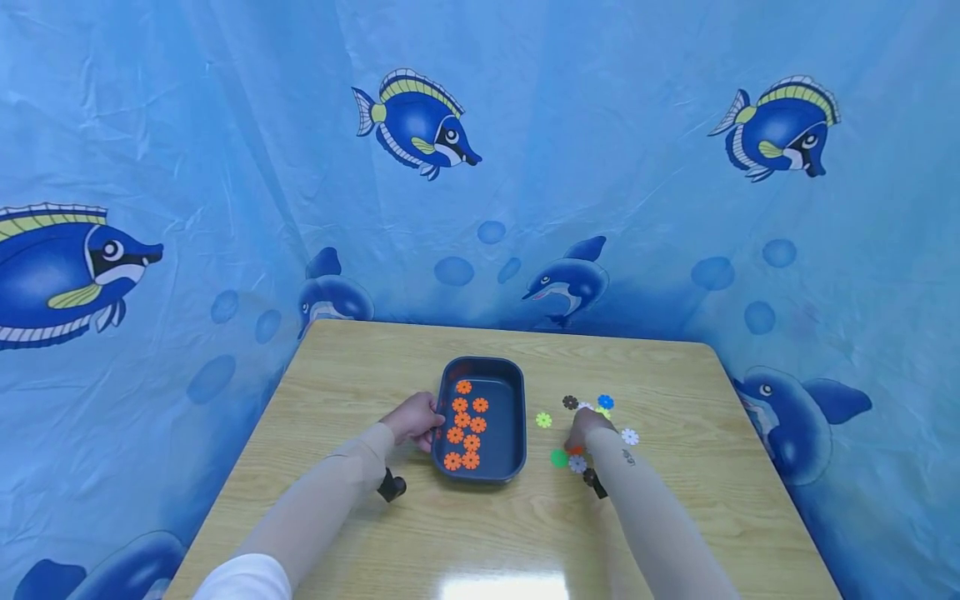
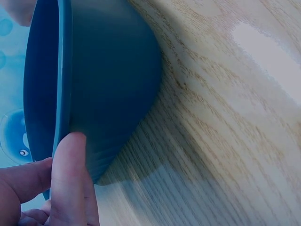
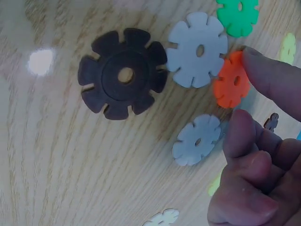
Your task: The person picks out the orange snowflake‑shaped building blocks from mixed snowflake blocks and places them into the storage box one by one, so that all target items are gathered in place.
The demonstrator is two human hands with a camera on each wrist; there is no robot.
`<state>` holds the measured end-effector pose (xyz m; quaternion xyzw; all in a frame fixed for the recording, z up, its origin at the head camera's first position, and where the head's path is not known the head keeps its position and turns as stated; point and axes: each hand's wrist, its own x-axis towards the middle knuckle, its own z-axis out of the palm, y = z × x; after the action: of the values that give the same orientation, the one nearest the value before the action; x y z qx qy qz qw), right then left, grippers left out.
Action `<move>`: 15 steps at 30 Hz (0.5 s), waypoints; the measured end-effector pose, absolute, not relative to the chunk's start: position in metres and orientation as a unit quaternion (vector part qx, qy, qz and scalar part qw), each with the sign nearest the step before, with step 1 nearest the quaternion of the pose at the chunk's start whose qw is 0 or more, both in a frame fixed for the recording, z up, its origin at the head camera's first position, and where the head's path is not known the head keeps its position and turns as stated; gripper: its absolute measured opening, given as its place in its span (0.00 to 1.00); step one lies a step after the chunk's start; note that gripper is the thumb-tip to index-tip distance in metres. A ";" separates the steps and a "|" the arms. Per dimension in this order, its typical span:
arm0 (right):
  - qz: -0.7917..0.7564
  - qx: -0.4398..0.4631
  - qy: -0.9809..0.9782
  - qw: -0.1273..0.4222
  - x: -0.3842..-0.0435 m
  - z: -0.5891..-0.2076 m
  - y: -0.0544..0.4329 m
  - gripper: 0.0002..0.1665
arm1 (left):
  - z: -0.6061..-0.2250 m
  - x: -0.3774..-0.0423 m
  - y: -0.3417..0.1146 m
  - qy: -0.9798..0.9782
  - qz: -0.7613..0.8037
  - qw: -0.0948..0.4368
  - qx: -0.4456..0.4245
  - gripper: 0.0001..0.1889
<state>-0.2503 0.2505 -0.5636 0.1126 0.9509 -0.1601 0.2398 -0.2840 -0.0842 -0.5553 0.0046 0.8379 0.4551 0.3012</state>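
In the head view my left hand holds the left wall of a dark blue rectangular tray. The left wrist view shows thumb and fingers pinching the tray's rim. Several orange notched flower discs lie along the tray's left side. To the right of the tray, my right hand reaches down among loose discs. Close up, its thumb and a finger pinch opposite edges of an orange notched disc. A white disc overlaps that disc's edge in this view, and a dark brown disc lies beyond it.
Around the right hand lie a green disc, a lime disc, a blue disc and a white disc. The wooden table backs onto a blue curtain printed with fish and dolphins.
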 end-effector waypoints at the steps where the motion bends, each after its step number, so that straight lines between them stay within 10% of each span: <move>1: -0.163 0.112 0.950 0.240 -0.250 -0.564 0.251 0.22 | -0.555 -0.284 -0.084 0.838 0.455 0.302 0.004 0.11; 15: -0.219 0.132 0.939 0.230 -0.250 -0.574 0.257 0.20 | -0.554 -0.283 -0.081 0.848 0.440 0.297 -0.002 0.11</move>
<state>-0.2499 0.2574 -0.5743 0.1323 0.9388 -0.2195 0.2301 -0.2833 -0.0810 -0.5537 -0.0021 0.8476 0.4397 0.2972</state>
